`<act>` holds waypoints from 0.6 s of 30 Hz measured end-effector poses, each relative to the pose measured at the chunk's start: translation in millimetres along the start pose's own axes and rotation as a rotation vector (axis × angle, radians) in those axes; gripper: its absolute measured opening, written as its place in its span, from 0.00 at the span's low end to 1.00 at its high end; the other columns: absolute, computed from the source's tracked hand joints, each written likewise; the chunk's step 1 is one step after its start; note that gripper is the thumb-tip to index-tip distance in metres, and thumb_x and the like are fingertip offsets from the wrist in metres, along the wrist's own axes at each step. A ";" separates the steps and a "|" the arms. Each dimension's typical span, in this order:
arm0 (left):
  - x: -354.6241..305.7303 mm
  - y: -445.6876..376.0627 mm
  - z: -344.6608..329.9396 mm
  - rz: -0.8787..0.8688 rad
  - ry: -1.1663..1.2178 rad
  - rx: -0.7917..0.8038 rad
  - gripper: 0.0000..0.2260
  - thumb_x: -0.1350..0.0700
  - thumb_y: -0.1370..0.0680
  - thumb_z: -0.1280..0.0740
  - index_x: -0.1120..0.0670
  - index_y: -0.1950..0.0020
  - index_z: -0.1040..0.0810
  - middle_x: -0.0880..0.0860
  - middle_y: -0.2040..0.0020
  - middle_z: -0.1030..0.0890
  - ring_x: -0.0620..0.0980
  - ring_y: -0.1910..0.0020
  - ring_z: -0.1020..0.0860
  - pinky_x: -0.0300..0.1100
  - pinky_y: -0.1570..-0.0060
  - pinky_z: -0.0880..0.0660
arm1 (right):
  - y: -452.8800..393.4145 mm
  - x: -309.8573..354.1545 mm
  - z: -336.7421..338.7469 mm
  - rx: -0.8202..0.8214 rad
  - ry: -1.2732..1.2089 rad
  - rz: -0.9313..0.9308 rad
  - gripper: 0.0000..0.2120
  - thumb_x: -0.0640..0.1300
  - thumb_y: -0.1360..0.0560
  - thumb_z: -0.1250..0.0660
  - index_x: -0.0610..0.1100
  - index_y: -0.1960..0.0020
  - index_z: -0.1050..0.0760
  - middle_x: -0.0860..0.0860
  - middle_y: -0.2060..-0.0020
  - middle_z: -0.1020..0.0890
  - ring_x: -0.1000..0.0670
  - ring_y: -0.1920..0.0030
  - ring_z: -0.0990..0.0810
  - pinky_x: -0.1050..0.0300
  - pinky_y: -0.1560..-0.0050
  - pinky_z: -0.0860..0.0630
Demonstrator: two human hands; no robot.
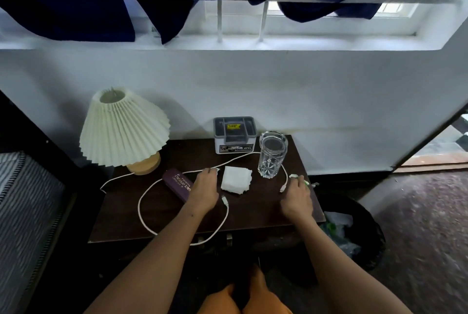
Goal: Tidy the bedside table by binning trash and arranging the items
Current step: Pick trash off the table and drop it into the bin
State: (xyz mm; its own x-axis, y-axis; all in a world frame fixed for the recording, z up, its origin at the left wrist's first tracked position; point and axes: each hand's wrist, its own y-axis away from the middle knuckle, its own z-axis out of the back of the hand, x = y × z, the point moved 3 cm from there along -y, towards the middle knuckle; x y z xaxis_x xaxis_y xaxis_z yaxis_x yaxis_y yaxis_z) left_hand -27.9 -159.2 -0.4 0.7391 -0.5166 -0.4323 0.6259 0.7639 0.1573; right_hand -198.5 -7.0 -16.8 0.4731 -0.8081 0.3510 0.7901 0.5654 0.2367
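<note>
On the dark wooden bedside table (253, 215), my left hand (203, 188) lies over one end of a purple glasses case (177, 183), and its fingertips touch a small white scrap beside a stack of white tissues (236, 179). My right hand (297, 196) pinches a small white-and-green wrapper (295, 176) at the table's right edge. A white cable (144, 202) loops across the table and over its front edge, with one plug (283, 188) just left of my right hand. A clear glass (272, 154) stands upright behind.
A pleated cream lamp (124, 127) on a wooden base stands at the back left. A grey-and-white organiser box (234, 133) sits against the wall. A black bin (354, 227) with trash stands on the floor right of the table. A striped bed (22, 202) is at left.
</note>
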 end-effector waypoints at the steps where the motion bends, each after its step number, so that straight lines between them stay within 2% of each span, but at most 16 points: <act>1: -0.2 -6.0 -3.0 -0.012 -0.042 0.020 0.25 0.70 0.27 0.38 0.59 0.30 0.35 0.58 0.33 0.31 0.57 0.33 0.31 0.47 0.36 0.30 | -5.8 -3.9 -1.6 0.008 0.026 0.009 0.31 0.35 0.26 0.38 0.40 0.26 0.45 0.42 0.23 0.50 0.40 0.24 0.47 0.44 0.31 0.37; 7: 4.6 -29.1 -22.0 0.002 -0.226 0.136 0.21 0.69 0.25 0.39 0.61 0.32 0.33 0.60 0.32 0.34 0.58 0.34 0.33 0.49 0.36 0.30 | -33.1 -14.9 -13.7 0.076 0.114 0.041 0.34 0.36 0.25 0.39 0.44 0.24 0.51 0.43 0.23 0.57 0.40 0.23 0.52 0.42 0.29 0.39; 12: 5.9 -41.2 -31.7 0.012 -0.284 0.187 0.19 0.67 0.25 0.36 0.62 0.34 0.32 0.60 0.32 0.35 0.59 0.35 0.32 0.50 0.36 0.29 | -45.5 -19.8 -21.2 0.108 0.164 0.040 0.31 0.36 0.24 0.41 0.43 0.24 0.50 0.43 0.23 0.56 0.39 0.23 0.51 0.43 0.29 0.39; 15: 4.5 -45.4 -36.8 0.010 -0.320 0.198 0.18 0.66 0.24 0.36 0.62 0.35 0.30 0.60 0.32 0.34 0.59 0.35 0.31 0.49 0.37 0.28 | -47.6 -24.5 -22.5 0.094 0.196 0.049 0.28 0.36 0.24 0.41 0.40 0.26 0.45 0.42 0.24 0.46 0.39 0.25 0.45 0.45 0.29 0.37; 18: 2.0 -48.8 -39.9 0.012 -0.380 0.180 0.18 0.66 0.24 0.35 0.61 0.34 0.30 0.59 0.33 0.32 0.58 0.34 0.31 0.48 0.38 0.28 | -46.5 -27.9 -19.4 0.000 0.195 0.072 0.19 0.33 0.24 0.43 0.38 0.33 0.34 0.41 0.33 0.30 0.39 0.32 0.35 0.47 0.37 0.31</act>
State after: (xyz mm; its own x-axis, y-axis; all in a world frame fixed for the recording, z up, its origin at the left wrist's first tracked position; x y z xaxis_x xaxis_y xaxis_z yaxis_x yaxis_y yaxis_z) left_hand -66.9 -182.1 -44.4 0.7649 -0.6397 -0.0761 0.6251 0.7084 0.3278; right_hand -240.9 -14.0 -55.1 0.5948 -0.7824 0.1845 0.7518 0.6227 0.2170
